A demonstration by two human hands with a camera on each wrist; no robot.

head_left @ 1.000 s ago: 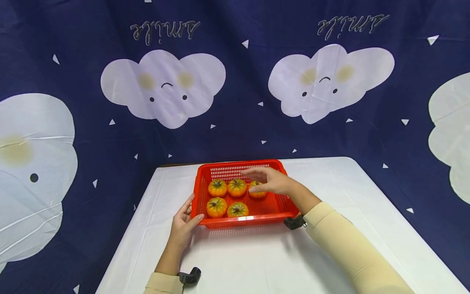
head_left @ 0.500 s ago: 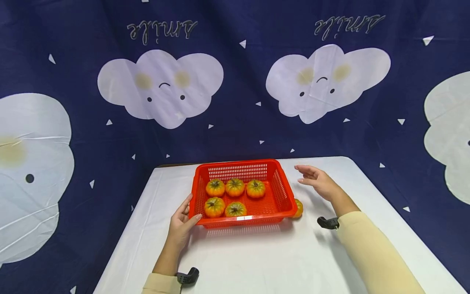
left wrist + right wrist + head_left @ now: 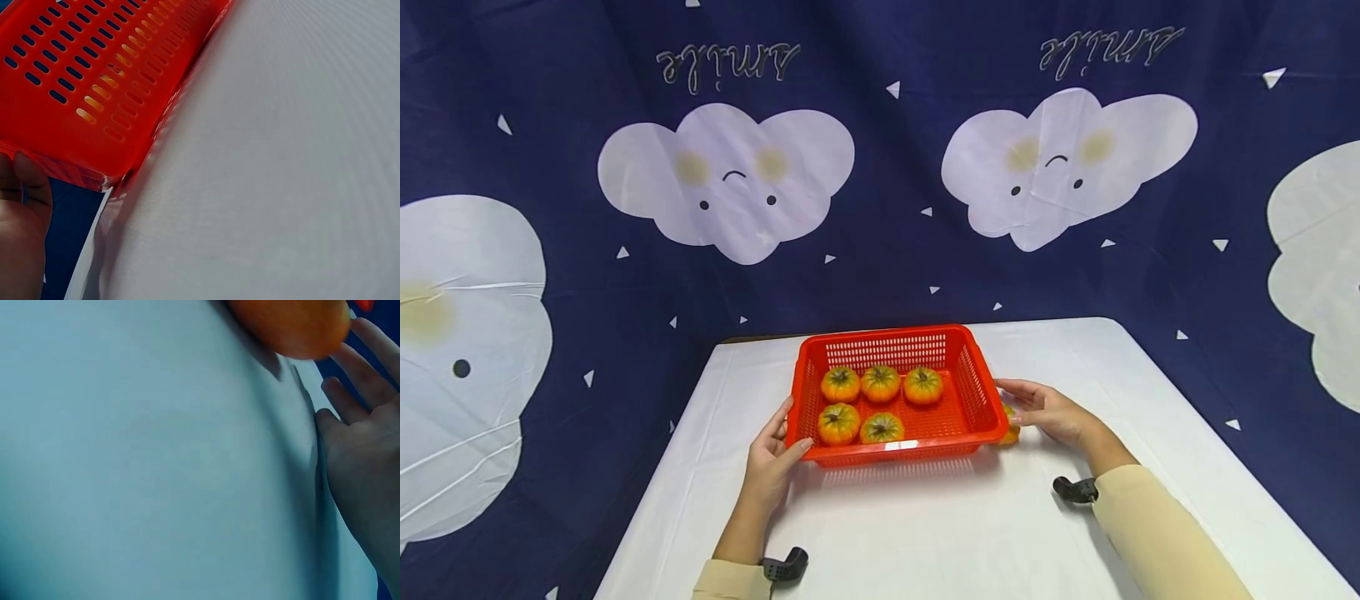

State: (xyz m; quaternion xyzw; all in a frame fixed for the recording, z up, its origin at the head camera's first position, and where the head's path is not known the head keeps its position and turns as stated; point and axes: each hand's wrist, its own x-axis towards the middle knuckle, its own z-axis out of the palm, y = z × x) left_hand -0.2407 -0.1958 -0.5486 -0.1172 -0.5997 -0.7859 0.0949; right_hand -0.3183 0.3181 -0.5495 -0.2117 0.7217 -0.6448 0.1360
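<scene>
My left hand [image 3: 767, 462] holds the left front corner of a red plastic basket [image 3: 917, 452], its thumb over the rim and its fingers along the side. Several small orange pumpkins [image 3: 880, 383] with green-tinged tops sit inside, toward the left. Another pumpkin [image 3: 294, 325] lies on the table just outside the basket's right end. My right hand [image 3: 1056, 417] is right at it, thumb on the near side and fingers reaching behind, loosely spread. In the head view that pumpkin is partly hidden by the basket and hand.
A white cloth covers the table [image 3: 925, 533] under the basket. Behind it hangs a dark blue curtain [image 3: 895, 283] printed with clouds and small triangles. Each wrist wears a black camera band [image 3: 786, 565].
My right hand has moved from above the basket out to the right, then down to the pumpkin beside it. The left hand has stayed on the basket's corner.
</scene>
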